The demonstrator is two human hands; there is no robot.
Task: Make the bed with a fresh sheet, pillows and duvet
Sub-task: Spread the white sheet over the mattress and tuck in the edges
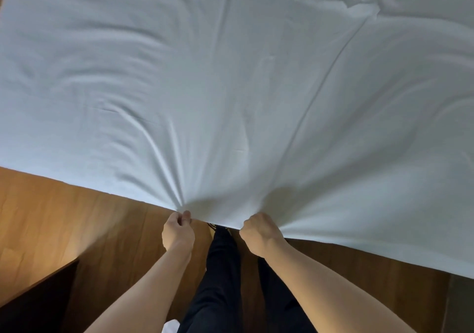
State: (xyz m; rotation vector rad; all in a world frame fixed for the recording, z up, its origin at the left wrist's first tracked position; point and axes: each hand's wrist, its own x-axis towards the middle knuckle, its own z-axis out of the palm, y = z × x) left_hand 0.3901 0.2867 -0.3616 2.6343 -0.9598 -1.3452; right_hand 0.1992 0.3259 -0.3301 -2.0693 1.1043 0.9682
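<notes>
A white sheet [230,81] spreads wide over the bed and fills the upper part of the head view. Its near edge hangs in the air above the floor. My left hand [178,230] pinches that edge between thumb and curled fingers. My right hand [260,231] grips the same edge a little to the right, fingers curled under the cloth. Creases fan out from both grips across the sheet. A long fold line runs diagonally up to the right. The mattress beneath is hidden.
Wooden floor [77,217] lies under the raised edge. A dark piece of furniture [33,299] stands at the lower left. My legs in dark trousers [220,281] are between my arms. A grey strip [460,304] shows at the lower right.
</notes>
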